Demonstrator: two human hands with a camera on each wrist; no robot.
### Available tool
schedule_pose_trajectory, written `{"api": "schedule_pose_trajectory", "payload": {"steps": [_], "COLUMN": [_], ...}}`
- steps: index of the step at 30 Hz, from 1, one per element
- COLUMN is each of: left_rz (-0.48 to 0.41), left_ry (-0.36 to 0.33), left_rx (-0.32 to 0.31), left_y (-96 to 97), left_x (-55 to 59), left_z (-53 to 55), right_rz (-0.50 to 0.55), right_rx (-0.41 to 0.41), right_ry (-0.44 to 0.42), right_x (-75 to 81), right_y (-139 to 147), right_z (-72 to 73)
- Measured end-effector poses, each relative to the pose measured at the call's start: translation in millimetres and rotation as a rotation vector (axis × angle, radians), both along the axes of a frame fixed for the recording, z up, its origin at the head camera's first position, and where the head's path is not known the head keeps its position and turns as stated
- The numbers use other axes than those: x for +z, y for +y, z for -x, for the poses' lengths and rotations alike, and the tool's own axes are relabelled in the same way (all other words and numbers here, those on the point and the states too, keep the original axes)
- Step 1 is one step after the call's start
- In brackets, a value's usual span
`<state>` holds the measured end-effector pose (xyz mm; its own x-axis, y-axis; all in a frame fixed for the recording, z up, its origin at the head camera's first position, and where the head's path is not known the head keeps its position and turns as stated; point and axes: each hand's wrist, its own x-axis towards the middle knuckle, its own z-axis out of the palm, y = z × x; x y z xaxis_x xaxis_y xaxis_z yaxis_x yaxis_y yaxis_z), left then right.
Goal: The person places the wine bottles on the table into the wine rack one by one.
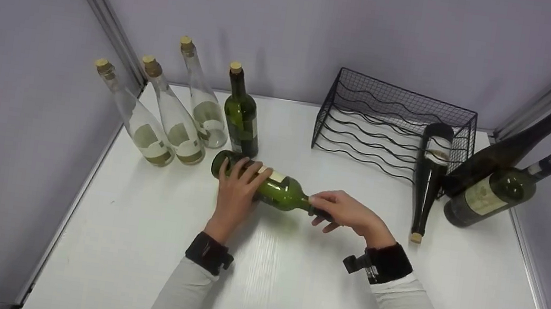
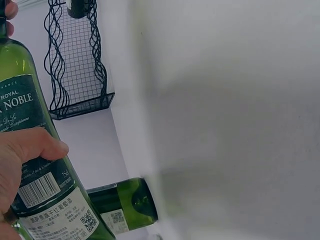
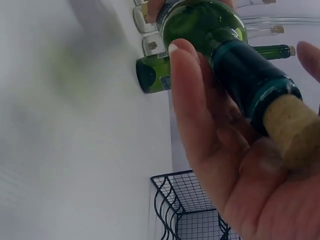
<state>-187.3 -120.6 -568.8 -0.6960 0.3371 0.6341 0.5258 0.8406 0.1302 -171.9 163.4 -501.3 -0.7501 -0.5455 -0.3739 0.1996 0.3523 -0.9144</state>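
A green wine bottle (image 1: 289,194) with a dark green label is held on its side above the white table, its neck toward the right. My left hand (image 1: 237,194) grips the body near the base, and the thumb (image 2: 42,142) presses across the label in the left wrist view. Around the dark capsule at the neck curl the fingers of my right hand (image 1: 350,212). A cork (image 3: 290,122) sticks out of the mouth close over the right palm. Just behind the base stands another green wine bottle (image 1: 241,121), corked and upright.
A black wire wine rack (image 1: 408,95) stands at the back right, with one dark bottle (image 1: 430,180) lying in it, neck forward. Right of it stand a dark slim bottle (image 1: 514,143) and a labelled wine bottle (image 1: 485,195). Three clear corked bottles (image 1: 183,137) stand at the back left.
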Motion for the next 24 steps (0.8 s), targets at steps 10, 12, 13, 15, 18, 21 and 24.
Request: {"api": "schedule_pose_trajectory", "payload": {"steps": [10, 12, 13, 15, 18, 21, 24], "left_rz": [0.045, 0.053, 0.055, 0.054, 0.053, 0.053, 0.058], "left_ry": [-0.032, -0.038, -0.042, -0.049, -0.06, -0.074, -0.088], "left_rx": [-0.035, -0.041, -0.045, -0.053, -0.065, -0.077, -0.085], "left_y": [8.1, 8.8, 9.1, 9.5, 10.5, 11.9, 13.6], "left_x": [-1.7, -2.7, -3.1, -3.7, -4.0, -4.4, -4.5], "left_z": [-4.7, -4.8, -4.9, -5.4, -6.2, -7.8, -9.7], "right_rz": [-0.183, -0.179, -0.178, -0.17, -0.159, -0.158, -0.162], "right_rx": [0.034, 0.035, 0.036, 0.034, 0.028, 0.013, -0.018], "right_ry": [0.128, 0.119, 0.111, 0.093, 0.08, 0.074, 0.072], "right_x": [-10.9, -12.6, -13.7, -14.8, -16.8, -19.5, -22.0], "right_y": [-0.5, 0.3, 0.6, 1.1, 1.7, 2.6, 4.0], "right_z": [-5.1, -6.6, -7.3, -8.7, -11.0, -13.3, -16.0]}}
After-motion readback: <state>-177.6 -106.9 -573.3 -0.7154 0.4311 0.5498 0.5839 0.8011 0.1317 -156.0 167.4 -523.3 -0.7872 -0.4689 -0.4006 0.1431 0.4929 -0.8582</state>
